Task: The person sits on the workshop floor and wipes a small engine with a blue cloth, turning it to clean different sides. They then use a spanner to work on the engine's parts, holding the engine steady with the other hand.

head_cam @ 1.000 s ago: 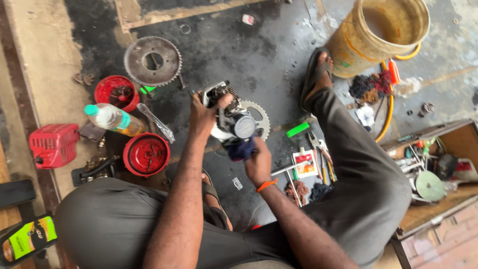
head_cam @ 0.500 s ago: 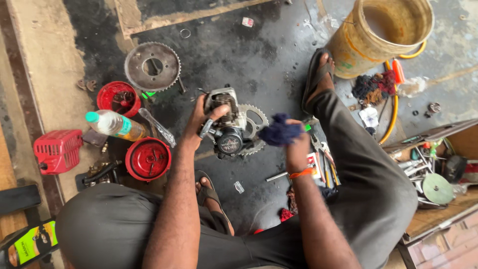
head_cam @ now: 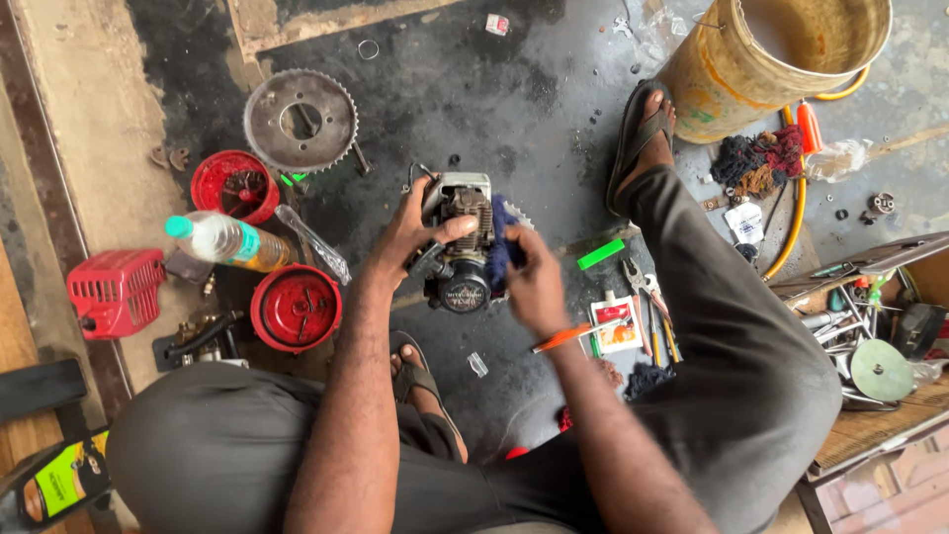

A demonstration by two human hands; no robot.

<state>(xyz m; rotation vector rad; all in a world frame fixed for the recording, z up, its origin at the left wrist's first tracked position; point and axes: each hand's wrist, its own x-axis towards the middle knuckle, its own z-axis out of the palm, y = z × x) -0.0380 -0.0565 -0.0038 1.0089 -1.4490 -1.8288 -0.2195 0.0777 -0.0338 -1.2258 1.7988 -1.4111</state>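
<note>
Left hand [head_cam: 415, 232] is clamped round a small engine [head_cam: 463, 247], thumb across its top, holding it up above the dark floor [head_cam: 474, 89] between the knees. Right hand [head_cam: 534, 282] is closed on a dark blue rag [head_cam: 497, 247] and presses it flat against the engine's right side. Half a second ago that rag was bunched up in the air, well off to the right; now it's on the metal, and the engine has turned a little in the grip.

Out to the left: a red round cover [head_cam: 296, 308] lies face up beside the left arm, a red cup-shaped housing [head_cam: 235, 186] with dark parts inside sits farther up, and a clear bottle [head_cam: 225, 241] lies on its side between them, part full of yellowish liquid. A toothed metal disc [head_cam: 300, 121] lies above. Top right, a yellow bucket [head_cam: 732, 74] stands by the sandalled foot; what's in it I can't tell. Far right, an open wooden box [head_cam: 870, 435] is crammed with tools.
</note>
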